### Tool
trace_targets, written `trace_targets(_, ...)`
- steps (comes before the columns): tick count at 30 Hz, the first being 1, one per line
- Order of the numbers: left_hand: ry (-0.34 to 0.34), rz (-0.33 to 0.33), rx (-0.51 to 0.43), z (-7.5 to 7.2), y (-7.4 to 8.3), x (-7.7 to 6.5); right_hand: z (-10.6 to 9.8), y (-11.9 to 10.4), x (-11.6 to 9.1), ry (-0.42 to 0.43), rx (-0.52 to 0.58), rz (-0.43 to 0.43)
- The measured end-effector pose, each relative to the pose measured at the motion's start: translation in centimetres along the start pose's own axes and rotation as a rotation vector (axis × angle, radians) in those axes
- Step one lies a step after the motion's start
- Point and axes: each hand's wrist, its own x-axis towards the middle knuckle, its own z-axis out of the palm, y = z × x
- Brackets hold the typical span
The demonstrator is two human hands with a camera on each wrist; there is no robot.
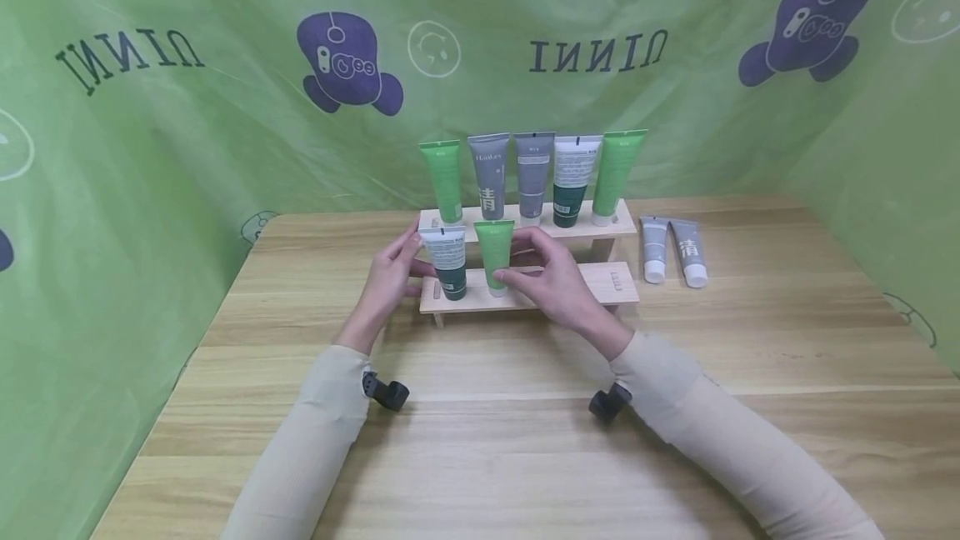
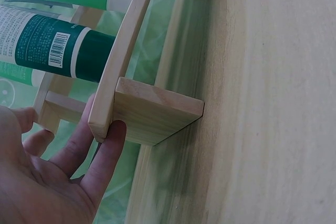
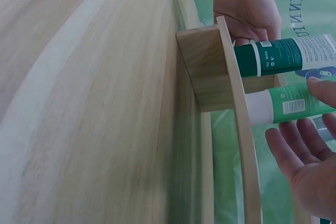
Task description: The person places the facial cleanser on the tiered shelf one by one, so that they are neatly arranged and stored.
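Observation:
In the head view a small green tube (image 1: 495, 255) stands cap down on the lower wooden step (image 1: 547, 290). My right hand (image 1: 553, 280) holds it, thumb across its front and fingers behind. Its white cap is at the board in the right wrist view, where the green tube (image 3: 289, 102) shows a barcode. To its left stands a white and dark green tube (image 1: 448, 263). My left hand (image 1: 386, 277) is at the step's left end. The left wrist view shows its extended fingers (image 2: 107, 163) touching the end of the board (image 2: 105, 109).
Behind, a raised wooden step (image 1: 585, 223) carries several upright tubes in green, grey and white. Two grey tubes, one a plain grey tube (image 1: 655, 248) and one a lettered grey tube (image 1: 688, 252), lie on the table (image 1: 487, 440) to the right. A green printed cloth (image 1: 480, 107) hangs behind.

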Motion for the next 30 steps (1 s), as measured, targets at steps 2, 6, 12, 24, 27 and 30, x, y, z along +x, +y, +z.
trace_targets(2,-0.002,-0.001,0.002,0.0,0.0,0.0,-0.2,0.1,-0.1,-0.009,0.014,0.001)
trace_targets(6,-0.001,-0.006,-0.009,0.1,-0.1,0.1,-0.7,0.3,-0.7,-0.019,0.026,0.006)
trace_targets(12,0.003,-0.010,-0.003,0.0,-0.2,0.1,-2.0,0.5,-1.8,-0.010,0.017,0.004)
trace_targets(24,0.020,-0.005,0.019,-0.2,-0.2,0.1,-6.3,0.6,-4.7,0.015,-0.024,0.029)
trace_targets(27,0.022,-0.009,0.025,-0.2,-0.1,0.1,-7.8,0.8,-5.7,0.023,-0.031,0.027)
trace_targets(30,0.018,-0.014,0.022,0.0,0.0,0.2,-9.3,1.0,-6.7,0.025,-0.006,0.029)
